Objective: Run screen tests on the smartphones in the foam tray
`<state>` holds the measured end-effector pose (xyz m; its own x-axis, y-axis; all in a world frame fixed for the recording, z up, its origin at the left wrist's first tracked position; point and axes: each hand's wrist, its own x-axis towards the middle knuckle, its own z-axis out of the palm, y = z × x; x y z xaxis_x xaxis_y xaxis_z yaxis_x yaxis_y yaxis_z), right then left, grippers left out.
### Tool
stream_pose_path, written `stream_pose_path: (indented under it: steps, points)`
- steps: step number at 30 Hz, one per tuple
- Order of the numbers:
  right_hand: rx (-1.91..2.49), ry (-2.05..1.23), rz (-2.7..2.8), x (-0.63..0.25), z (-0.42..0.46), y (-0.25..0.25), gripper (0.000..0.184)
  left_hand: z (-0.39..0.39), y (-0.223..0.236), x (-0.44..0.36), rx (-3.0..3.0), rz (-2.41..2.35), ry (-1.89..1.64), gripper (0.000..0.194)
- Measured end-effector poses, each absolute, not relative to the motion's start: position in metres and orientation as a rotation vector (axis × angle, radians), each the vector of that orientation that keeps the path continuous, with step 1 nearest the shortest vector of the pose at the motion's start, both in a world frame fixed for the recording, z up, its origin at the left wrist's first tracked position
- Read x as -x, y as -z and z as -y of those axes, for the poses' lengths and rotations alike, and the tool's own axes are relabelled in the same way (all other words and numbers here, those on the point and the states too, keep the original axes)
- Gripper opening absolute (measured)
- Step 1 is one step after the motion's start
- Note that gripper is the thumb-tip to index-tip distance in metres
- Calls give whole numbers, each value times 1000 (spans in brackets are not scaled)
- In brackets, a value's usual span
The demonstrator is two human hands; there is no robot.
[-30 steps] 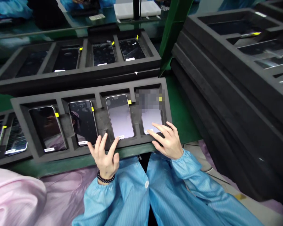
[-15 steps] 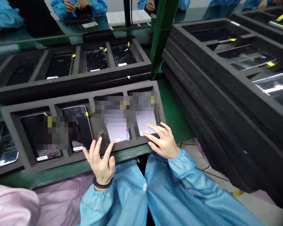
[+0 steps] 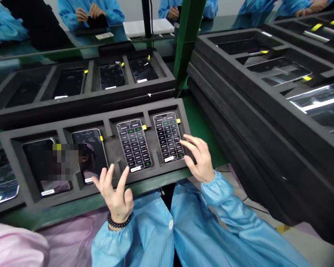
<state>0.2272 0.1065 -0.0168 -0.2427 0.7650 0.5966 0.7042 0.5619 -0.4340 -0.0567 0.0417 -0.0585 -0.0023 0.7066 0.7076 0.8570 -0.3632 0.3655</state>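
Now showing near-identical dark grids of text, with a few green words, on the third phone [image 3: 135, 144] from the left and the rightmost phone [image 3: 169, 137], instead of the plain lilac of half a second ago. Apparently in step with each other, then, and perhaps a stage apart from the dark second phone [image 3: 91, 155] and the dark, partly pixelated leftmost phone [image 3: 36, 163]. Lying face up, each in its own compartment of a black tray [image 3: 113, 146], on a green table [image 3: 211, 144].

With the right hand [image 3: 200, 161], shifted up from the bottom label to the right edge of the rightmost phone: loosely open, gripping nothing, too close to tell touching from hovering. With the left hand [image 3: 115, 200], spread wide and likewise gripping nothing: index fingertip at the left end of the white label [image 3: 136, 168] on the third phone, other fingers partly in front of the second phone's lower end.

Close behind, another tray [image 3: 163, 79] of phones; to the right, a stack of trays [image 3: 211, 83], walling off that side; between them, a green post [image 3: 186, 40]. Across the way, co-workers' hands [image 3: 96, 11], well apart.
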Motion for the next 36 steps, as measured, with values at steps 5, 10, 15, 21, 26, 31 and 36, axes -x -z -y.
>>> stream_pose_path:
  steps: [5, 10, 15, 21, 26, 31, 36]
  points:
    - [1318, -41, 1881, -225, -122, 12, 40, -65, 39, 47, 2003, 1663, 1371, 52]
    - [1323, 12, 1876, -221, -126, 23, 36, -79, 37, 40, 2058, 1822, 1217, 52]
    - [1306, 19, 1927, -222, -127, 25, 37, -80, 39, 37, 2101, 1820, 1112, 53]
    - [1329, 38, 1948, -221, -129, 24, 36, -86, 32, 34, 2187, 1833, 1020, 57]
    - [1324, 9, 1910, -221, -127, 25, 40, -95, 27, 28, 2268, 1823, 919, 56]
    - [1289, -13, 1875, -222, -127, 26, 44, -89, 23, 47, 2042, 1907, 1187, 58]
    - [1324, -87, 1726, -223, -128, 29, 50, -80, 10, 114, 1480, 2036, 1288, 58]
